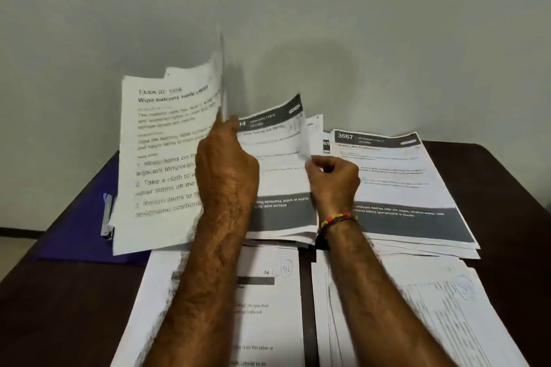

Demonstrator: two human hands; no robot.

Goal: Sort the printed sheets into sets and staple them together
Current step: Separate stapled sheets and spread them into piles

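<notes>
Centre frame, my left hand (226,164) grips a raised sheaf (167,158), long axis upright, print facing me, leaning left over the purple folder (74,226). Right hand (334,179) pinches the right edge of the top sheet (280,158) on the middle stack; it's nearer. Sheet's long axis runs toward the wall, header away

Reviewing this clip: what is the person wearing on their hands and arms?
Both forearms are bare, with no sleeves showing. The right wrist carries a braided bracelet with red and yellow beads. The left hand and right hand have no gloves, and no rings are visible.
</notes>
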